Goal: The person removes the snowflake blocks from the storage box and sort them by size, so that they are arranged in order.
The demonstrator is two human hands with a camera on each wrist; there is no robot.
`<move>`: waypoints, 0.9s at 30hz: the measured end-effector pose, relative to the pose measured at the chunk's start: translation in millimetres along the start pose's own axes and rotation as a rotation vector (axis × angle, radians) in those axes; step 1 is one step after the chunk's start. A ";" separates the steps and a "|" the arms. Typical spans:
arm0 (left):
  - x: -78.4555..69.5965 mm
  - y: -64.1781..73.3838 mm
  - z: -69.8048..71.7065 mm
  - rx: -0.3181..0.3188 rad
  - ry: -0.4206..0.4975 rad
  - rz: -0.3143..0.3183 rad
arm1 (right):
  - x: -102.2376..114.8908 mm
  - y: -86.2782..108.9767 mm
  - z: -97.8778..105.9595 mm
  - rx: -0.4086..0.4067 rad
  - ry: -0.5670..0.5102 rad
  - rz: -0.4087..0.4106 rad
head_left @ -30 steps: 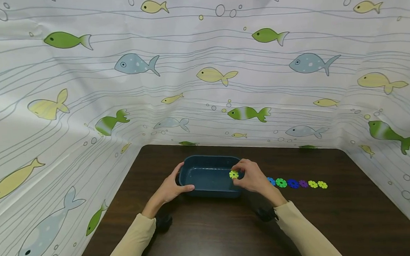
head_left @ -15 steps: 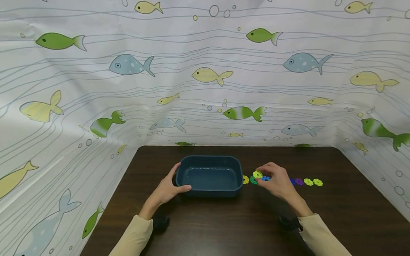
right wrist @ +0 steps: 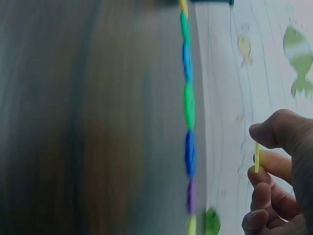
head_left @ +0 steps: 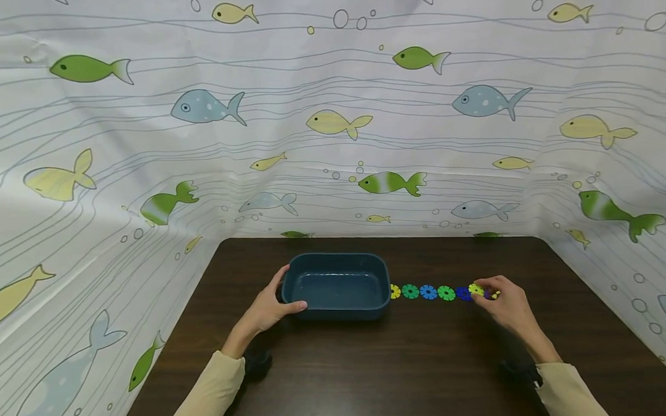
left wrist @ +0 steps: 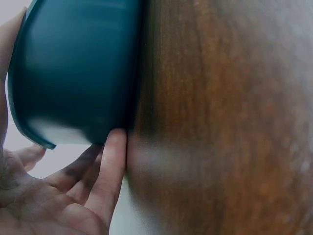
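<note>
My left hand (head_left: 265, 309) holds the left end of a dark blue plastic basin (head_left: 337, 314), thumb over the front side. In the left wrist view several fingertips touch the outer wall of the basin (left wrist: 73, 73). Between thumb and fingertips, my right hand (head_left: 509, 304) pinches a yellow notched plastic disc (head_left: 475, 290), raised above the table. Below it runs a row of similar discs: yellow (head_left: 395, 291), green (head_left: 410, 291), blue (head_left: 428, 292), green (head_left: 446, 293) and dark blue (head_left: 463, 293). A purple disc (right wrist: 191, 197) lies farther along, partly hidden by the hand in the head view.
The dark wooden table (head_left: 374, 374) bears everything. A white sheet with printed fish (head_left: 390, 182) encloses it at the back and both sides. Another yellow disc (right wrist: 192, 225) lies at the right end of the row.
My right hand has carried the yellow disc from over the basin's right end rightward along the row, uncovering the discs nearer the basin. The left hand stays on the basin.
</note>
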State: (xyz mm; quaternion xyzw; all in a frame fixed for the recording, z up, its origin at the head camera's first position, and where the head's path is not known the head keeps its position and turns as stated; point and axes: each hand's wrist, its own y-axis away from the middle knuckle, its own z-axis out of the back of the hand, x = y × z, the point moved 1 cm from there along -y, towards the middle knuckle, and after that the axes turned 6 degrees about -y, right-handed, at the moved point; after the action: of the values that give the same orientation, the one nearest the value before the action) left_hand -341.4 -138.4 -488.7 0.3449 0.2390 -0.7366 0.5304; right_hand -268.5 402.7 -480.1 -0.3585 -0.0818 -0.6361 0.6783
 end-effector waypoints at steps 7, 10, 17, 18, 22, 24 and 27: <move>3.6 0.7 -1.0 0.001 0.007 0.010 | -36.0 1.0 23.5 -0.012 0.054 -0.050; 4.9 1.5 0.2 0.003 0.006 0.016 | -48.5 -2.7 32.0 0.001 0.078 -0.064; 3.3 -0.1 3.1 0.006 -0.005 0.006 | -74.3 -12.8 49.9 0.070 0.122 -0.130; 2.8 -0.4 3.2 0.008 -0.007 0.003 | -77.9 -13.3 52.1 0.088 0.129 -0.143; 2.7 -1.1 2.3 0.010 -0.001 0.005 | -89.2 -15.0 58.5 0.151 0.148 -0.178; 2.7 -1.3 1.8 0.009 0.001 0.007 | -92.4 -15.6 60.2 0.171 0.150 -0.187; 3.2 -1.8 1.1 0.008 0.003 0.009 | -94.7 -16.1 60.9 0.186 0.145 -0.206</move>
State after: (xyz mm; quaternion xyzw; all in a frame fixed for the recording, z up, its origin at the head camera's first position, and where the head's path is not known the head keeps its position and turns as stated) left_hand -343.9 -140.5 -490.5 0.3491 0.2352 -0.7347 0.5320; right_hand -279.1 515.9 -483.1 -0.2370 -0.1273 -0.7162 0.6440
